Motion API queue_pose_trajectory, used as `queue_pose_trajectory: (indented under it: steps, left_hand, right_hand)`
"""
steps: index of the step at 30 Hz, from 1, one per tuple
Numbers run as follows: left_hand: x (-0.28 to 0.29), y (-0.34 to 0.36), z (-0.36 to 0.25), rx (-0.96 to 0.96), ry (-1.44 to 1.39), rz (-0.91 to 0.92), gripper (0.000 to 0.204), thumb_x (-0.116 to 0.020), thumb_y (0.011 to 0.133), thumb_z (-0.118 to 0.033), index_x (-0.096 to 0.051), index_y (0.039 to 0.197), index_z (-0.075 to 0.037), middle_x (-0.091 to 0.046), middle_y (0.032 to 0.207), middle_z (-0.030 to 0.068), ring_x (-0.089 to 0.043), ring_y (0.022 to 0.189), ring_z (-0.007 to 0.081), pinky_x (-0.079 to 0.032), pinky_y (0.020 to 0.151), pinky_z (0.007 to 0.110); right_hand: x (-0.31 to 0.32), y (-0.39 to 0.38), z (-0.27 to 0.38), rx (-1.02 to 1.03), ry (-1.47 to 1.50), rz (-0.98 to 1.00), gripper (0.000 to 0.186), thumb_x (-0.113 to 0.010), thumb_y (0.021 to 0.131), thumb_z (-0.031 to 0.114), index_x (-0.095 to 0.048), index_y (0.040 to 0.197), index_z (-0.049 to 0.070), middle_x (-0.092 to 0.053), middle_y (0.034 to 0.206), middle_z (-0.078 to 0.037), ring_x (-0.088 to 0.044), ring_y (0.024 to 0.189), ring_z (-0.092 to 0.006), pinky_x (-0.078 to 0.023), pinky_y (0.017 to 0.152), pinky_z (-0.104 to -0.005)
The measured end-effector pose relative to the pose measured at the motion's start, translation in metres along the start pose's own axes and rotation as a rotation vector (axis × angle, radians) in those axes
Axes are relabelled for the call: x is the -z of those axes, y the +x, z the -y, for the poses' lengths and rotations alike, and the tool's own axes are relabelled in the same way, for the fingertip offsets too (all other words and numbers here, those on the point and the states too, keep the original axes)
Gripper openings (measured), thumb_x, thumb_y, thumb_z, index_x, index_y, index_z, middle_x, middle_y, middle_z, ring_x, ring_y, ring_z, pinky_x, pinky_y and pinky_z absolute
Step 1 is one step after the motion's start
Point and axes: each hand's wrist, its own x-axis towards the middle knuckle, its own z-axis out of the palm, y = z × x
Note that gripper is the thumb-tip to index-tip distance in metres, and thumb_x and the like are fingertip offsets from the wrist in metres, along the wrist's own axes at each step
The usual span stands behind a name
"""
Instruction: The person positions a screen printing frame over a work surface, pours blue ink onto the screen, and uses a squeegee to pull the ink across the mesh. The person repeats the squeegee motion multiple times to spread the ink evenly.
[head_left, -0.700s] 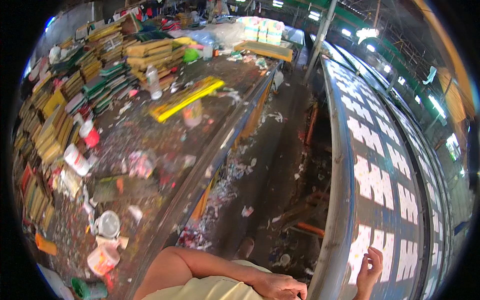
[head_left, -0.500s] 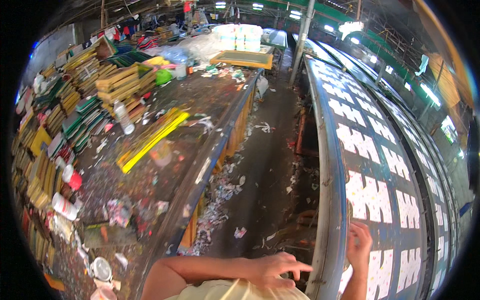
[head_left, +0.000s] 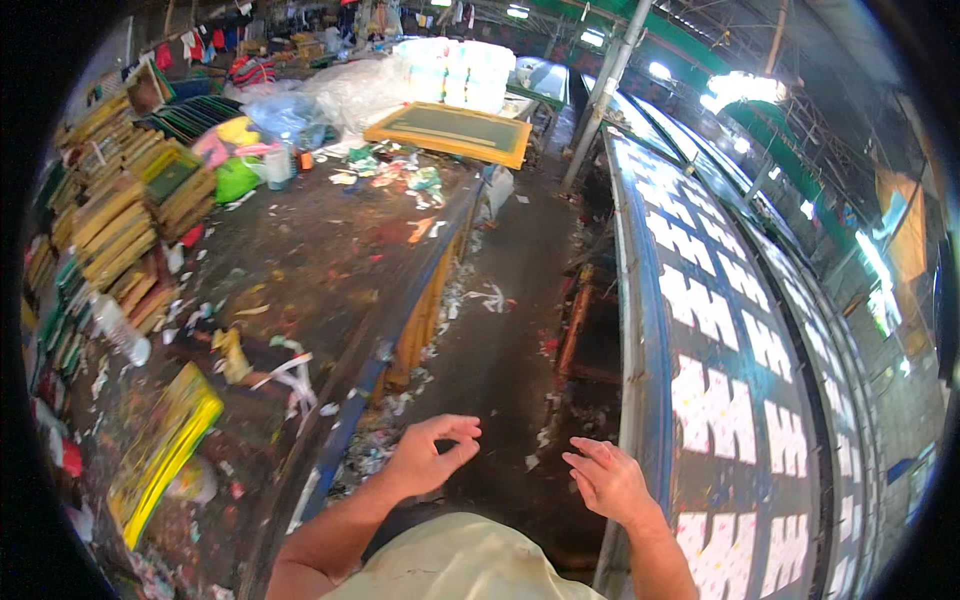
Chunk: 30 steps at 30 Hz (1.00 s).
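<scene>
L hand (head_left: 426, 462) approx. 6–7 o'clock, R hand (head_left: 612, 482) approx. 5; both over aisle floor (head_left: 515, 300), well apart, fingers bent, thumbs clear of fingertips. White pieces (head_left: 712, 408) in rows on R surface (head_left: 715, 486), 1–5 o'clock, nearest R hand; lowest row cut off, far rows lost in glare. L surface (head_left: 300, 250), 8 o'clock: yellow-edged frame (head_left: 182, 428) partly hides blurred pot (head_left: 197, 482). Pale shirt (head_left: 465, 560) cut off, 6 o'clock.

Hands (head_left: 430, 460) could pass along the aisle (head_left: 510, 350) (scraps (head_left: 362, 452) edging it) between tables (head_left: 310, 240).
</scene>
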Motion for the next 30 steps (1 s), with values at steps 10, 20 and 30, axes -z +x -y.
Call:
queue_pose_trajectory:
  steps: [10,20,30]
  left_hand:
    - [-0.04,0.373,0.022,-0.233,0.111,0.309,0.038,-0.084,0.103,-0.015,-0.075,0.139,-0.007,-0.083,0.121,0.0101,-0.08,0.109,0.0189,-0.06,0.083,0.034]
    - [-0.054,0.654,0.034,-0.219,0.258,0.22,0.035,-0.083,0.102,-0.012,-0.077,0.136,-0.005,-0.083,0.12,0.0139,-0.08,0.111,0.0249,-0.063,0.097,0.04]
    - [0.0,0.843,0.128,0.16,-0.284,-0.321,0.057,-0.077,0.108,-0.008,-0.055,0.16,0.003,-0.079,0.135,0.0155,-0.076,0.112,0.0167,-0.06,0.101,0.034]
  right_hand:
    - [0.039,0.057,-0.297,-0.532,-0.058,-0.32,0.037,-0.08,0.089,-0.004,-0.08,0.124,0.006,-0.076,0.136,-0.021,-0.076,0.115,-0.0415,-0.062,0.1,-0.0493]
    - [0.027,0.312,-0.606,-0.299,-0.015,-0.308,0.043,-0.079,0.09,-0.005,-0.077,0.131,0.006,-0.072,0.141,-0.019,-0.072,0.123,-0.0405,-0.06,0.108,-0.0492]
    - [-0.08,0.616,-0.759,0.189,0.188,-0.228,0.048,-0.083,0.086,-0.002,-0.076,0.133,0.006,-0.068,0.148,-0.018,-0.064,0.137,-0.0444,-0.055,0.115,-0.0532]
